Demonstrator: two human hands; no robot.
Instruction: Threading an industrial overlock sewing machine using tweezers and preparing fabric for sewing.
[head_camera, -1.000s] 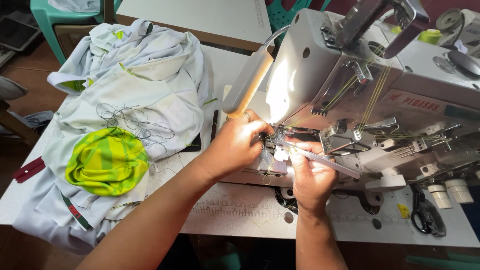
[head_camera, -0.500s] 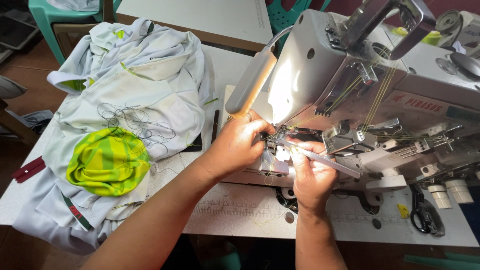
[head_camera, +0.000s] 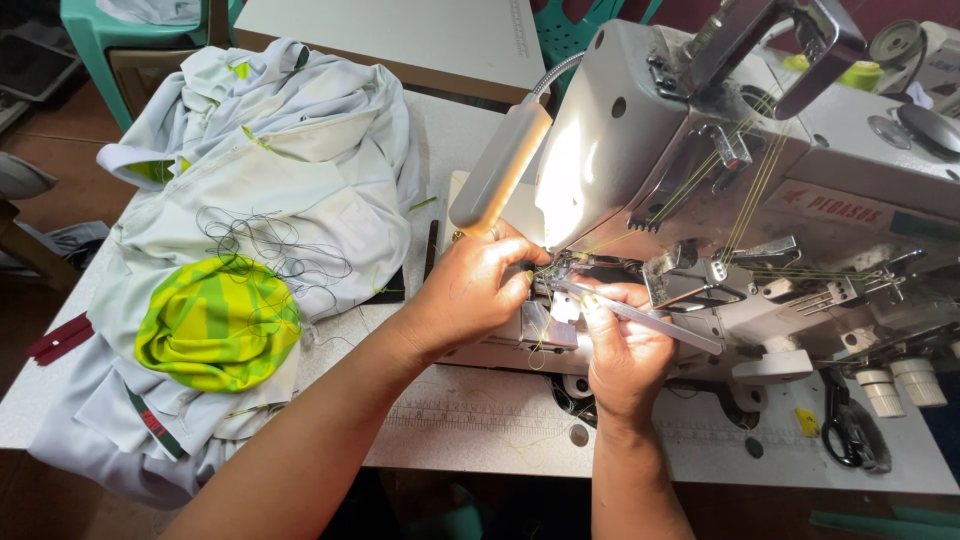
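Head view is showing both hands working at the needle area of a grey sewing machine (head_camera: 700, 180). The left hand (head_camera: 480, 285) is reaching in from seven o'clock, its fingers pinching together on yellow-green thread (head_camera: 560, 265) beside the needle. The right hand (head_camera: 625, 350), coming up from six o'clock, is gripping long metal tweezers (head_camera: 650, 318) whose tips are pointing toward ten o'clock at the thread. A pile of pale fabric (head_camera: 270, 170) with a green-and-yellow piece (head_camera: 215, 325) is lying at nine o'clock.
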